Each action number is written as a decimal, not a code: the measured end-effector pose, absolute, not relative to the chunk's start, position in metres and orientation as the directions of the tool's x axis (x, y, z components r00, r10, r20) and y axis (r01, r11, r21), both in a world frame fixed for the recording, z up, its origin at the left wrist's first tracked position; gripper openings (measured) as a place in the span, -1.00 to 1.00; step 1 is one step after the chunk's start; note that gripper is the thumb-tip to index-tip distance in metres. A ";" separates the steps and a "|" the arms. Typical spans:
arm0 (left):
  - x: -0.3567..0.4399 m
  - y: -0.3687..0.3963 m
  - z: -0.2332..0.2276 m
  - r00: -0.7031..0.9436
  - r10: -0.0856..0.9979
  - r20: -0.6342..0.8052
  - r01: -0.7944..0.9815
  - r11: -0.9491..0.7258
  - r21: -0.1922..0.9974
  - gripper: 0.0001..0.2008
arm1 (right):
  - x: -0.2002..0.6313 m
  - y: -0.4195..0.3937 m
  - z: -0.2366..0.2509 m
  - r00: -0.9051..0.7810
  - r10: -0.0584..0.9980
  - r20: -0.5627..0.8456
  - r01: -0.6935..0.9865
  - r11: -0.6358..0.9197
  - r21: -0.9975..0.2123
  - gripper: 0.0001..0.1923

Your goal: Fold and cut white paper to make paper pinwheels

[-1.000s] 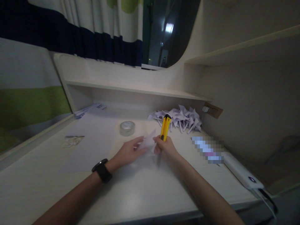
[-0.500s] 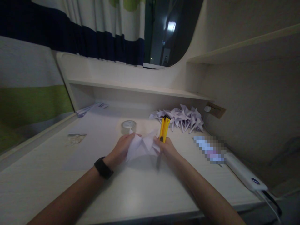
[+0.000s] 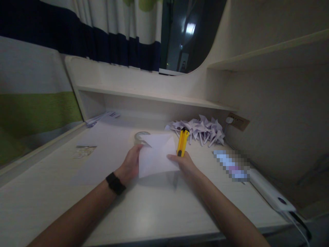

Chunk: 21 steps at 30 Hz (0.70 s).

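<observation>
Both my hands hold up a white sheet of paper (image 3: 156,154) above the pale desk (image 3: 144,212). My left hand (image 3: 130,164), with a black watch on its wrist, grips the sheet's left edge. My right hand (image 3: 183,164) pinches the right edge and also holds a yellow utility knife (image 3: 183,141) upright. The raised paper partly hides a roll of clear tape (image 3: 140,135) behind it.
A pile of folded white paper shapes (image 3: 199,129) lies at the back right under a shelf (image 3: 154,97). A white power bank (image 3: 271,197) with a cable lies at the right. Loose papers (image 3: 101,117) and a small card (image 3: 83,151) lie at the left. A wall socket (image 3: 238,120) is at the right.
The crumpled, folded paper between my hands has been opened out and raised into a flat sheet, which now covers part of the tape roll. The knife stayed in my right hand.
</observation>
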<state>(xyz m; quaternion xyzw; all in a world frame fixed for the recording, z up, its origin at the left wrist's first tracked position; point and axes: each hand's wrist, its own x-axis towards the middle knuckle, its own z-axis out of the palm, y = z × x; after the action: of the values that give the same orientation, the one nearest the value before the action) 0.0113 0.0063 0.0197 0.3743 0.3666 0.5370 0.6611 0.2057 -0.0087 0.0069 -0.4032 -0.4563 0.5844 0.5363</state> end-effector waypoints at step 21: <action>0.001 0.004 0.023 0.429 0.903 -0.008 -0.357 0.177 0.917 -0.61 | 0.211 -0.009 0.012 -0.157 0.986 -0.054 -0.224 -0.089 -0.970 -0.57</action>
<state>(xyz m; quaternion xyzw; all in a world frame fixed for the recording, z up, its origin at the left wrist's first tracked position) 0.0010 0.0040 0.0227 0.4620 0.2960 0.4451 0.7077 0.2106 -0.0090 0.0121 -0.4174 -0.4563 0.6084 0.4973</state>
